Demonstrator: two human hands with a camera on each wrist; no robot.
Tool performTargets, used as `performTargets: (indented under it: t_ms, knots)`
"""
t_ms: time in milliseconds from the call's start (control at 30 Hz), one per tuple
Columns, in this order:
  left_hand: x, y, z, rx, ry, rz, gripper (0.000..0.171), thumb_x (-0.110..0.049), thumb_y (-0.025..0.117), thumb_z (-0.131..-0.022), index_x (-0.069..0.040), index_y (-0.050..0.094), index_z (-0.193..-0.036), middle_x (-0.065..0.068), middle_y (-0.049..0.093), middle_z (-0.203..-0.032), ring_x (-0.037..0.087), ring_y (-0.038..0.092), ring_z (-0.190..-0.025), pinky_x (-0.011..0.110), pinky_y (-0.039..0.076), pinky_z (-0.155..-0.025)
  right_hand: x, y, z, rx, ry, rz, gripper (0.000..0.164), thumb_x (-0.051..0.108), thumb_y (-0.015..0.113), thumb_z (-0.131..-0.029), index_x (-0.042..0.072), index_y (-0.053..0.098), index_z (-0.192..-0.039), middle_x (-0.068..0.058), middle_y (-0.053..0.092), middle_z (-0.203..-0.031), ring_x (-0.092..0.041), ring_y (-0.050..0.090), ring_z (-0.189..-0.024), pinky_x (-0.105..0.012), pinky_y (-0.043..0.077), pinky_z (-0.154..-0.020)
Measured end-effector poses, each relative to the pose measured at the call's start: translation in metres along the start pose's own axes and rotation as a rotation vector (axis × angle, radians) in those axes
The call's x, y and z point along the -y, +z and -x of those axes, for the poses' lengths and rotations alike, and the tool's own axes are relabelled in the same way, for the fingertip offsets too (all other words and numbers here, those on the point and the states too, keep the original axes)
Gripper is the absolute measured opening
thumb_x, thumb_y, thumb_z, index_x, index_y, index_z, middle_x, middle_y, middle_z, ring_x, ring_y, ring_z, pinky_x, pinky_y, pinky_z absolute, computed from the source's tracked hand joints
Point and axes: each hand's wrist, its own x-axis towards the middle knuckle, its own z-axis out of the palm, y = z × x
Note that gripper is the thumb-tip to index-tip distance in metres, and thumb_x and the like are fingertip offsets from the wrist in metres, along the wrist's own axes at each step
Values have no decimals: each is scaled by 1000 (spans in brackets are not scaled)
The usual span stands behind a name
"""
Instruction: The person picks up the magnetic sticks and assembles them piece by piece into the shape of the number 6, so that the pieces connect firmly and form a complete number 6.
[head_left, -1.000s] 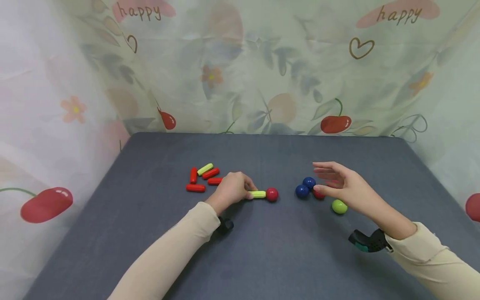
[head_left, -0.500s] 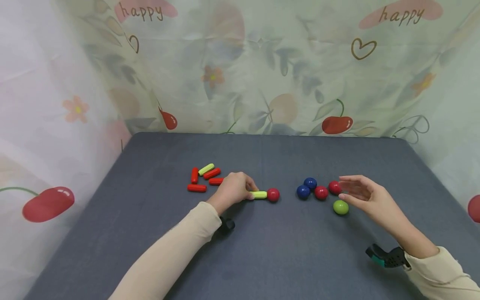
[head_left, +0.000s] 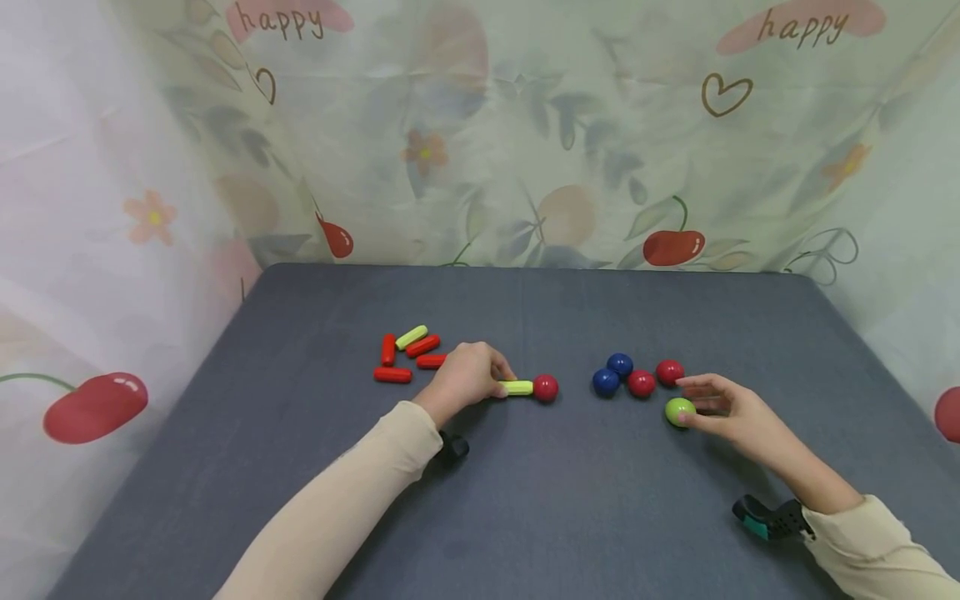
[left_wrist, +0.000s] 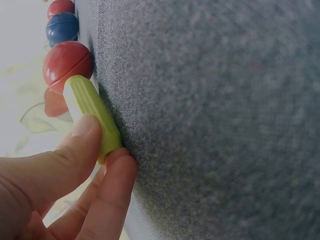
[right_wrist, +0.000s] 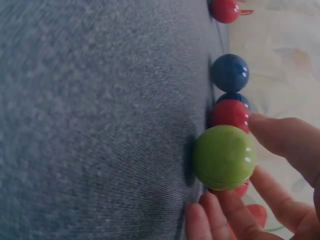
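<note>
My left hand (head_left: 469, 377) pinches a yellow-green ridged stick (head_left: 518, 388) between thumb and fingertips, low over the table. The stick's far end meets a red ball (head_left: 546, 388); the left wrist view shows this joint up close, with the thumb (left_wrist: 86, 131) along the stick's side. My right hand (head_left: 731, 410) is at a green ball (head_left: 679, 412), thumb and fingers spread around its near side. In the right wrist view the thumb is above the green ball (right_wrist: 224, 157) and the fingertips lie below it. Just behind are two red balls (head_left: 641, 383) and two blue balls (head_left: 606, 382).
Left of my left hand lie several red sticks (head_left: 393, 375) and another yellow-green stick (head_left: 412, 337), one red stick partly hidden by the hand. Everything lies on a dark grey table (head_left: 525, 517). A printed curtain (head_left: 517, 133) hangs behind and on both sides.
My right hand has drawn back to the right from the red and blue balls, then come down to the green ball. My left hand keeps its hold on the stick with no visible movement.
</note>
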Motion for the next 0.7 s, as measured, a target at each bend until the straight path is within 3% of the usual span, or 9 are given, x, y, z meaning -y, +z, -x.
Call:
performTargets:
  t_ms: [133, 467, 700]
  knots:
    - [0, 1, 0, -2, -7, 1, 16, -15, 80, -80, -22, 78, -94, -1, 73, -95, 13, 62, -84, 28, 51, -72, 0, 2, -2, 24, -6, 24, 55, 28, 72, -88, 0, 53, -131, -25, 55, -130, -36, 59, -113, -19, 47, -77]
    - [1, 2, -2, 1, -9, 7, 16, -15, 79, -80, -23, 78, -94, 0, 73, -95, 12, 61, -83, 26, 51, -69, -1, 3, -7, 59, -42, 50, 52, 24, 76, -84, -1, 57, -126, -19, 62, -117, -25, 61, -101, -20, 47, -74]
    - [1, 1, -2, 3, -6, 4, 15, -16, 79, -80, -23, 78, -94, -1, 73, -96, 12, 62, -84, 26, 51, -69, 3, 1, -9, 83, -45, 57, 49, 23, 77, -83, 0, 59, -123, -17, 63, -113, -24, 61, -98, -22, 48, -73]
